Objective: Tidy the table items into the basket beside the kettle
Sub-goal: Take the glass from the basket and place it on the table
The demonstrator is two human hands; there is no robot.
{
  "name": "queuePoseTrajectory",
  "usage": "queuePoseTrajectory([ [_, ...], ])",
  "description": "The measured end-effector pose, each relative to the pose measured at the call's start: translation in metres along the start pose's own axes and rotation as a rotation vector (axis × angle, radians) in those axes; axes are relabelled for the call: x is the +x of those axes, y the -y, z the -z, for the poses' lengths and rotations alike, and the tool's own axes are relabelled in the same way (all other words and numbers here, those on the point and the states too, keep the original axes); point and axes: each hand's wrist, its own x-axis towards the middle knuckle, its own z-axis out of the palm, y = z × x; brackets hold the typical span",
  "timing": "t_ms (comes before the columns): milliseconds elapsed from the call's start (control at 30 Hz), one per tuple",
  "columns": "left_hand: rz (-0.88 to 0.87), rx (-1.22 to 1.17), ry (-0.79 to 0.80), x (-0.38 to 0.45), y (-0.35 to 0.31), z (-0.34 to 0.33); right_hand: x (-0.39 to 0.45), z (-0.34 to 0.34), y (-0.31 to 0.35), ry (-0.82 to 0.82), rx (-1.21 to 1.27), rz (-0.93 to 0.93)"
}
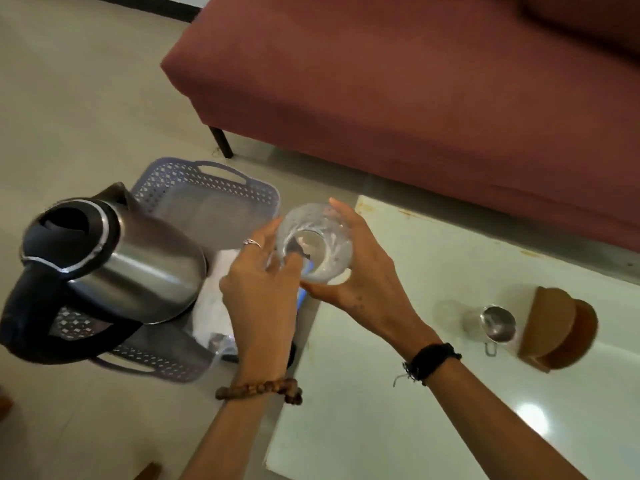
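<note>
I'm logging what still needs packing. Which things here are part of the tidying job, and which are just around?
Part of the job:
- glass, held in left hand and right hand
- basket
- steel cup on the table
- brown holder

Just around:
- kettle
- sofa

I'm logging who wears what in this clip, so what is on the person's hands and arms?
Both forearms are bare, with no sleeves in view. The left hand has a thin silver ring on one finger and a bracelet of brown wooden beads at the wrist. The right hand has no ring that shows; its wrist carries a black woven band with frayed loose threads.
</note>
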Motion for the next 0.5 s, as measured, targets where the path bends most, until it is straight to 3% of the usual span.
queuePoseTrajectory([
  [133,-0.013,0.034,0.103,-0.058,0.011,-0.023,-0.058,0.033,-0.013,0.056,0.054,-0.251],
  [333,0.088,-0.016,0.291,-0.15,0.035,-0.059,-0.164,0.081,-0.039,-0.069,-0.085,-0.317],
  [500,0.148,0.001,0.409,-0.219,0.062,-0.078,-0.24,0.1,-0.079,-0.057,-0.121,-0.387],
])
